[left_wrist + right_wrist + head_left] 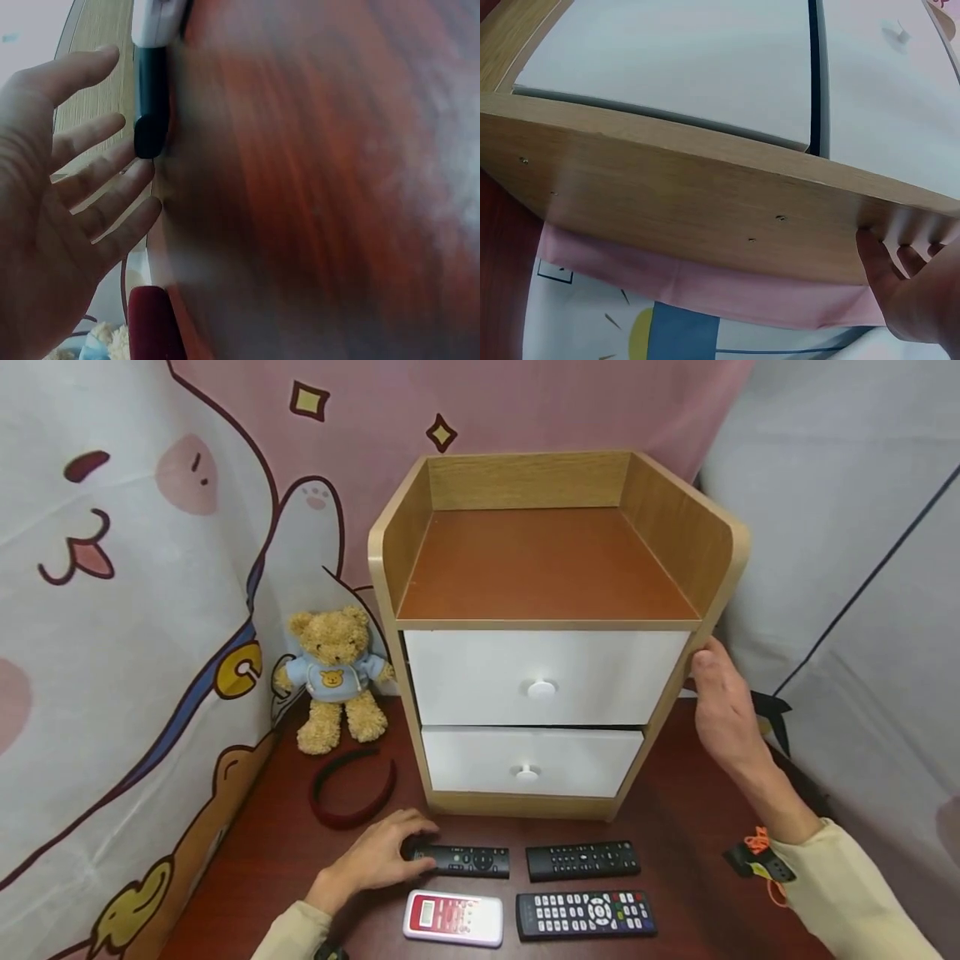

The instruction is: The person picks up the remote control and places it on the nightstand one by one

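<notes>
My left hand is at the left end of a black remote, thumb and fingers spread around that end; in the left wrist view the hand is open beside the dark remote. Whether it touches the remote, I cannot tell. My right hand rests on the right side of a wooden cabinet with two white drawers. In the right wrist view the fingertips of this hand touch the cabinet's side panel. The lower drawer stands slightly lower than its opening's top edge.
A second black remote, a larger black remote and a white-and-red remote lie in front of the cabinet. A dark red headband and a teddy bear are at its left. Printed cloth hangs behind and on both sides.
</notes>
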Action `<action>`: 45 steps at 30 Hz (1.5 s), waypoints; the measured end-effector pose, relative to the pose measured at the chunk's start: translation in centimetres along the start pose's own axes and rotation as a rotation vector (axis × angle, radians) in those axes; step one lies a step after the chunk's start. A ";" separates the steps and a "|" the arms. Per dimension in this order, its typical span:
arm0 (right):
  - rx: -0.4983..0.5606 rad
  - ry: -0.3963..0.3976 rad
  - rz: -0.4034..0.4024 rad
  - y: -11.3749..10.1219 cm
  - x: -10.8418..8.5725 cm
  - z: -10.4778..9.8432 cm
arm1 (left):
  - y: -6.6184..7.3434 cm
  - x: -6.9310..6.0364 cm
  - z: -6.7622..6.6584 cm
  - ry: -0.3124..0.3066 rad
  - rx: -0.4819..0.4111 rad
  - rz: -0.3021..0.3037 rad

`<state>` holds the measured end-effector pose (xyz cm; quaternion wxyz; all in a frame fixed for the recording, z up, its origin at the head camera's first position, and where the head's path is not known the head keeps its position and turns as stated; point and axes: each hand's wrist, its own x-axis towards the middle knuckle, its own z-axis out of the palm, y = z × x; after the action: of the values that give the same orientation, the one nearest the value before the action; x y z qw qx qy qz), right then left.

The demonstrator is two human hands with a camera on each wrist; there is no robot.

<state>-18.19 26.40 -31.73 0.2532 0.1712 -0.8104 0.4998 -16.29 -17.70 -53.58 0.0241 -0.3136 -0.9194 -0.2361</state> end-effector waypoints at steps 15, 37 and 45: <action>-0.018 0.049 -0.029 0.3 0.0 0.1 | 0.7 0.9 0.3 -0.133 0.064 0.094; -0.062 0.065 0.001 0.1 0.0 -0.1 | 2.1 2.2 0.4 -0.141 -0.054 0.114; -0.091 0.027 0.006 0.1 0.2 -0.2 | 3.3 2.7 -1.8 -0.142 -0.117 0.110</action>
<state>-18.31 26.59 -31.61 0.2699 0.1503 -0.8294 0.4654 -16.67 -14.73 -50.12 -0.0467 -0.3804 -0.8848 -0.2649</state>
